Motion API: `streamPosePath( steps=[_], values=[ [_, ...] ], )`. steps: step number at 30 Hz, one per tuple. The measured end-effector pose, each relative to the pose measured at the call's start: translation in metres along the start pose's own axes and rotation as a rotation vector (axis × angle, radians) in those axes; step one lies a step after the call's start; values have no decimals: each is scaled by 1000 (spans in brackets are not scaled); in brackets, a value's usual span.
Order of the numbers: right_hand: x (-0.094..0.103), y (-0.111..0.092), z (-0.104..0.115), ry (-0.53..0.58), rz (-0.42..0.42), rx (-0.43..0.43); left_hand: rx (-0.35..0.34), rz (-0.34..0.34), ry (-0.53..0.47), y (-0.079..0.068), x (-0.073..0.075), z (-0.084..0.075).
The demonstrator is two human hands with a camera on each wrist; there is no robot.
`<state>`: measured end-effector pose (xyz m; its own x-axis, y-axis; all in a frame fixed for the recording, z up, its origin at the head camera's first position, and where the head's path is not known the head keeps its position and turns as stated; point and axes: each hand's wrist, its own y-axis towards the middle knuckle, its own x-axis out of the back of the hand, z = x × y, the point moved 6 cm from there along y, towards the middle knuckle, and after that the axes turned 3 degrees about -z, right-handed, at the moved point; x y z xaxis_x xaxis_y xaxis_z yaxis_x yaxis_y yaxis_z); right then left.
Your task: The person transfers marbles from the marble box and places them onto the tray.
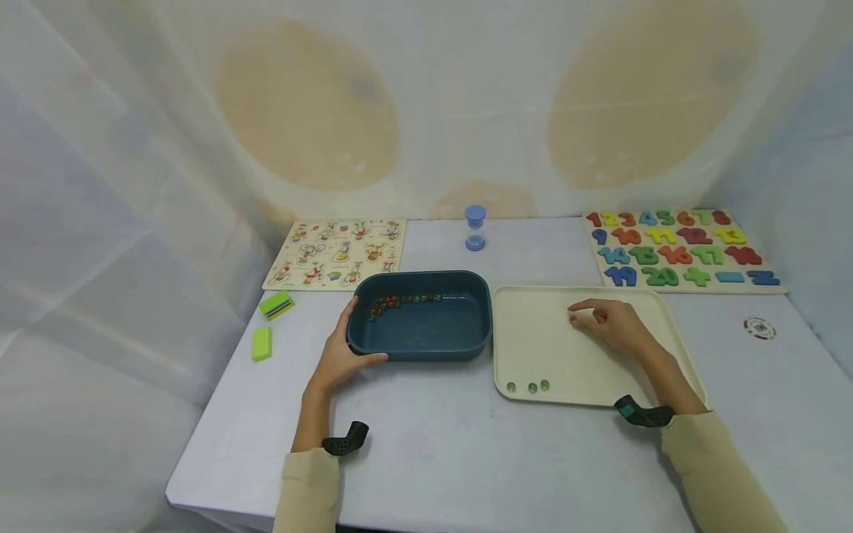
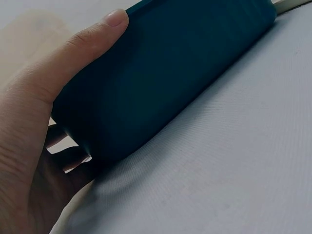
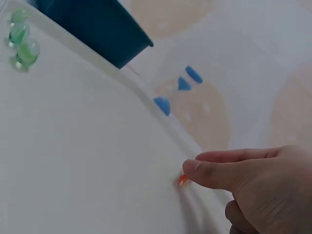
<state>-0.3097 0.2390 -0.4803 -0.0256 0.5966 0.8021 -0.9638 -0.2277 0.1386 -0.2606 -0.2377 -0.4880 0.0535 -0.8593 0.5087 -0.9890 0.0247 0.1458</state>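
Observation:
My left hand (image 1: pixel 340 359) grips the left end of a dark teal basin (image 1: pixel 426 354). In the left wrist view its thumb (image 2: pixel 114 22) presses the near wall, with the other fingers round the end. Along the basin's far and left sides lie several red and green marbles (image 1: pixel 389 302). To the right, my right hand (image 1: pixel 616 326) is over the far part of a cream tray (image 1: pixel 533 318). Its thumb and index finger pinch an orange marble (image 3: pixel 183 180), partly hidden by the fingertips. Three clear green marbles (image 1: pixel 533 387) sit at the tray's near left corner.
Behind the basin stand a picture puzzle board (image 1: pixel 333 255) and a blue sand timer (image 1: pixel 475 228). A number puzzle board (image 1: pixel 680 252) lies at the back right, near a round chip (image 1: pixel 760 328). Green blocks (image 1: pixel 262 344) are at the left edge.

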Motion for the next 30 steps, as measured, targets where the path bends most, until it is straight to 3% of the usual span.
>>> streamPosePath(
  steps=[4, 8, 13, 16, 19, 23, 30],
  values=[
    [4, 12, 29, 70, -46, 79, 3, 0, -1, -1, 1, 0],
    [-5, 38, 90, 185, -27, 167, 0, 3, -3, -2, 1, 0],
    [-43, 79, 168, 227, 27, 363, -15, 15, 2, -2, 0, 0],
    [-72, 100, 197, 219, 105, 412, -18, 14, 1, -1, 0, 0],
    [-99, 116, 211, 189, 196, 388, -17, 17, -4, 1, 0, 0],
    [-125, 127, 214, 95, 284, 353, -12, 17, -15, 2, -1, 0],
    [-151, 132, 213, -39, 323, 366, -20, 18, -14, 1, 0, -4]
  ],
)
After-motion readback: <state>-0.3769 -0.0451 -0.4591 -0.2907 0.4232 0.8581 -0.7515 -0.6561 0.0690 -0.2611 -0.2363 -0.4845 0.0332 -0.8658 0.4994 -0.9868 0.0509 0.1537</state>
